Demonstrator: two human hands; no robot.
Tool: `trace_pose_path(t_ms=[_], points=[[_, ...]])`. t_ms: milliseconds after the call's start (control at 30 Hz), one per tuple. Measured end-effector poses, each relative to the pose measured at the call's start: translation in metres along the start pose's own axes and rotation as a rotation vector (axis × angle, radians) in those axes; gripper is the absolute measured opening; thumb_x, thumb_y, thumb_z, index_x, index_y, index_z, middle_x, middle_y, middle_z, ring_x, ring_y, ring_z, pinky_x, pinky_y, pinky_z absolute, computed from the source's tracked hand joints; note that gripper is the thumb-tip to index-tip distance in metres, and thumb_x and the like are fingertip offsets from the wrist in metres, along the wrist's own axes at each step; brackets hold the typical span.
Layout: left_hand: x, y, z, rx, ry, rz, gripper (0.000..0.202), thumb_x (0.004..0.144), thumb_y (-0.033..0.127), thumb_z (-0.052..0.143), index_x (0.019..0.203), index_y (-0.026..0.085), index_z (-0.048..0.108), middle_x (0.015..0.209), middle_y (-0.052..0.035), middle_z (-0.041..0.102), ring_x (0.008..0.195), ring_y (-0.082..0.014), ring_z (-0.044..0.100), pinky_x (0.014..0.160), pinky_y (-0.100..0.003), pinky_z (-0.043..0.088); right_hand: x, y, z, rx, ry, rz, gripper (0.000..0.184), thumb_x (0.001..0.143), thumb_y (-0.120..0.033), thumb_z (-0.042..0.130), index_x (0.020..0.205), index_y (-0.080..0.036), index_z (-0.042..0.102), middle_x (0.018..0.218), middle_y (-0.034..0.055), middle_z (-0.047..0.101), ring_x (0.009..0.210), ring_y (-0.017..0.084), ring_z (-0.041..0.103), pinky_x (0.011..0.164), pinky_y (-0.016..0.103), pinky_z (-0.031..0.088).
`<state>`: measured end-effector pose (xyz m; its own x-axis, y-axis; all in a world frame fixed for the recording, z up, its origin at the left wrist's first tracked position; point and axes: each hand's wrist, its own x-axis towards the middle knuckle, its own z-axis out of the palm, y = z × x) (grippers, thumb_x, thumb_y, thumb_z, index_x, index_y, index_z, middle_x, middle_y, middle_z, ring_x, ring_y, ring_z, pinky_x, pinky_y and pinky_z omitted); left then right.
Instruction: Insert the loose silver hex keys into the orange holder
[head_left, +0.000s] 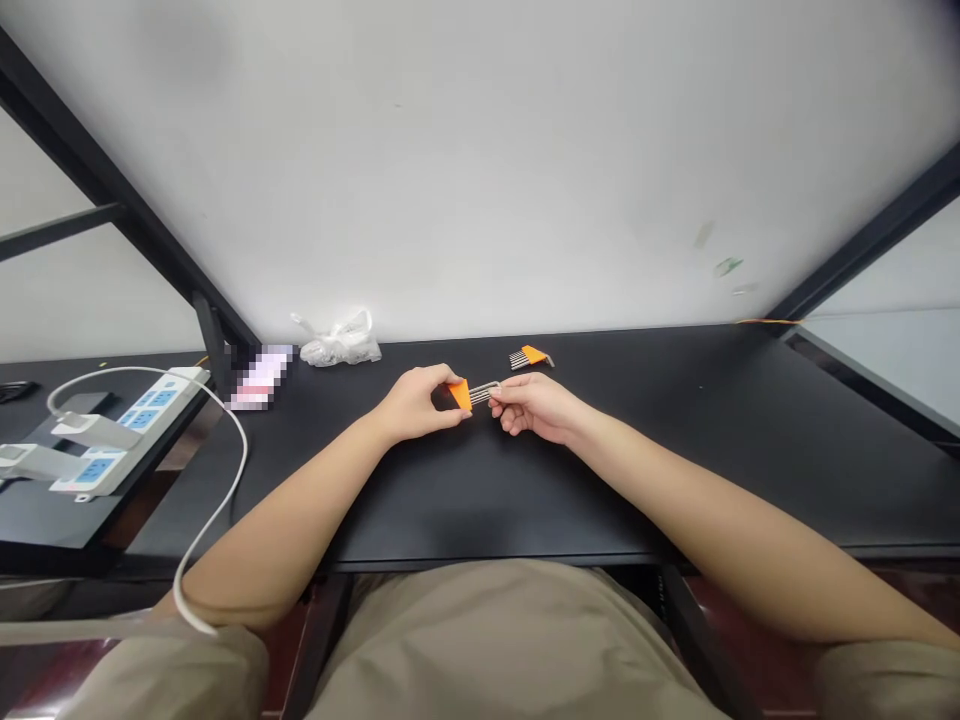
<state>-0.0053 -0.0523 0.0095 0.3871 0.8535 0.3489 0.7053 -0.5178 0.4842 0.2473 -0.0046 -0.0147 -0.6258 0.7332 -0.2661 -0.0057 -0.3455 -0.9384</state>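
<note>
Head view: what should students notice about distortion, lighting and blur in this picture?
In the head view, the wide lens splays the black table and its frame outward; light is soft, with faint shadows under the left hand; a pixelated patch hides an object.

The person's two bare arms (300, 500) reach out to the front and lean in toward each other. The left hand (414, 404) is curled up, with its fingers bent over. The right hand (532, 407) pinches with its fingertips, close to the left hand.

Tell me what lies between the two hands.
An orange-handled hex key set lies there, held by the left hand and the right hand, as the head view shows.
</note>
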Motion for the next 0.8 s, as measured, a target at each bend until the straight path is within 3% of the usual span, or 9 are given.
trace_pose_path(t_ms=[233, 333, 500, 733, 800], points=[[-0.001, 0.007, 0.006, 0.003, -0.014, -0.036, 0.046, 0.077, 0.045, 0.077, 0.115, 0.023, 0.064, 0.112, -0.0039, 0.073, 0.099, -0.0233, 0.070, 0.090, -0.037, 0.056, -0.002, -0.003, -0.005, 0.013, -0.060, 0.007, 0.020, 0.085, -0.030, 0.076, 0.083, -0.011, 0.070, 0.074, 0.0062, 0.071, 0.054, 0.012, 0.066, 0.050, 0.021, 0.057], [-0.001, 0.009, 0.013, 0.035, 0.007, -0.047, 0.056, 0.077, 0.049, 0.077, 0.124, 0.022, 0.064, 0.124, -0.0060, 0.071, 0.110, -0.0257, 0.069, 0.099, -0.039, 0.053, -0.003, -0.003, -0.004, -0.016, -0.050, -0.011, 0.023, 0.086, -0.032, 0.075, 0.082, -0.011, 0.070, 0.073, 0.0063, 0.070, 0.053, 0.011, 0.065, 0.049, 0.021, 0.056], [0.000, 0.008, 0.019, 0.025, 0.038, -0.071, 0.051, 0.081, 0.047, 0.075, 0.125, 0.022, 0.067, 0.125, -0.0038, 0.072, 0.113, -0.0246, 0.069, 0.103, -0.039, 0.052, 0.000, -0.001, 0.000, -0.038, 0.009, -0.024, 0.023, 0.086, -0.033, 0.075, 0.081, -0.011, 0.069, 0.069, 0.0059, 0.069, 0.051, 0.012, 0.064, 0.047, 0.022, 0.056], [-0.003, -0.008, 0.005, 0.011, 0.085, -0.178, 0.050, 0.077, 0.047, 0.078, 0.121, 0.023, 0.071, 0.118, -0.0035, 0.075, 0.106, -0.0247, 0.071, 0.100, -0.039, 0.055, 0.002, -0.007, -0.021, 0.080, 0.145, -0.021, 0.018, 0.089, -0.028, 0.071, 0.080, -0.014, 0.066, 0.067, 0.0045, 0.068, 0.053, 0.011, 0.064, 0.049, 0.020, 0.056], [-0.003, -0.012, 0.000, -0.002, 0.128, -0.217, 0.049, 0.078, 0.048, 0.077, 0.119, 0.023, 0.071, 0.114, -0.0031, 0.076, 0.103, -0.0238, 0.071, 0.098, -0.038, 0.056, 0.000, -0.008, -0.026, 0.024, 0.141, 0.000, 0.018, 0.088, -0.029, 0.072, 0.079, -0.014, 0.066, 0.068, 0.0049, 0.069, 0.053, 0.011, 0.064, 0.048, 0.020, 0.055]])
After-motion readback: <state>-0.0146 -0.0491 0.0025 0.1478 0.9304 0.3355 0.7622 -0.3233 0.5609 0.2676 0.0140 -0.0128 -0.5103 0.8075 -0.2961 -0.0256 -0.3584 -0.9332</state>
